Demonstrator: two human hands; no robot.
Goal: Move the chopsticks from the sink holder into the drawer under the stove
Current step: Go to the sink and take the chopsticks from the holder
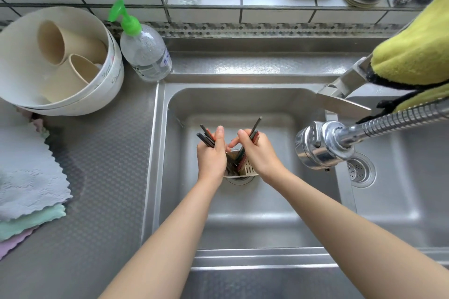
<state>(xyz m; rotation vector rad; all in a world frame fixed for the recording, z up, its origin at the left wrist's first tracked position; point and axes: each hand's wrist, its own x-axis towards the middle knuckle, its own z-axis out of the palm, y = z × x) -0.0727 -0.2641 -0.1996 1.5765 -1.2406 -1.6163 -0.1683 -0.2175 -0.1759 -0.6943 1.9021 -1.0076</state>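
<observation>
A cream slotted holder (250,170) stands in the middle of the steel sink (243,104), over the drain. Dark and reddish chopsticks stick up out of it. My left hand (211,156) is closed around one bundle of chopsticks (206,138) that fans up to the left. My right hand (258,153) is closed around a second bundle (255,126) leaning up to the right. The lower ends of both bundles are still inside the holder. Both hands hide most of the holder's rim.
A chrome pull-out faucet head (320,145) hangs just right of my hands, with a yellow cloth (413,56) draped above it. On the left counter sit a white bowl with beige cups (60,60), a pump bottle (143,51) and folded cloths (29,192). A second basin (388,189) lies right.
</observation>
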